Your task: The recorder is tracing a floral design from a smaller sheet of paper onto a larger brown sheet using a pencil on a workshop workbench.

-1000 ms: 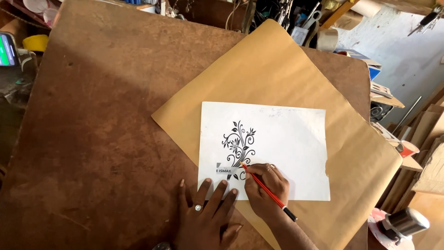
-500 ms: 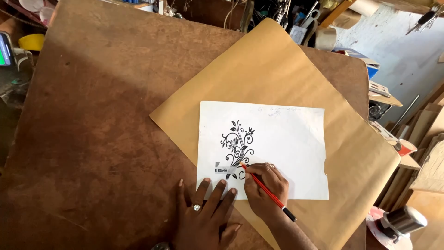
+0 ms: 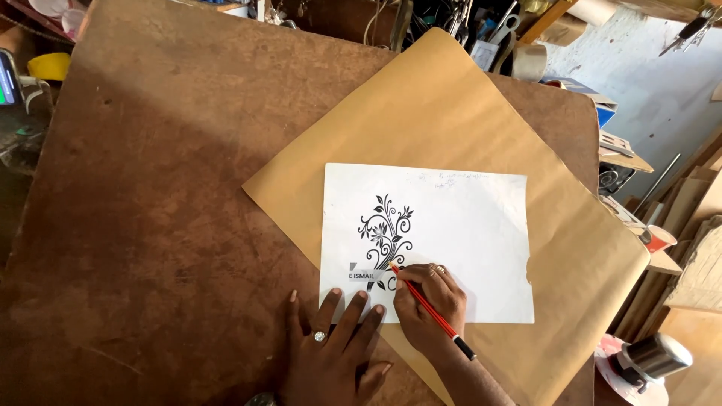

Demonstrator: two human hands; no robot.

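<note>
Lower centre of frame: right hand (image 3: 429,301) fingers pinch red pencil (image 3: 425,304), tip at floral print's base on white sheet (image 3: 466,240) over kraft paper (image 3: 451,113); left hand (image 3: 331,353) flat, fingers spread, pinning sheet; tracing barely begun.

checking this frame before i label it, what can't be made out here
- Head view: the pencil tip's contact with the white sheet, hidden by the right hand.
- Sheet's lower left edge, covered by left hand fingers.
- Faint handwriting near the sheet's top: too small.
- Both wrists: cut off by the bottom edge.
</note>
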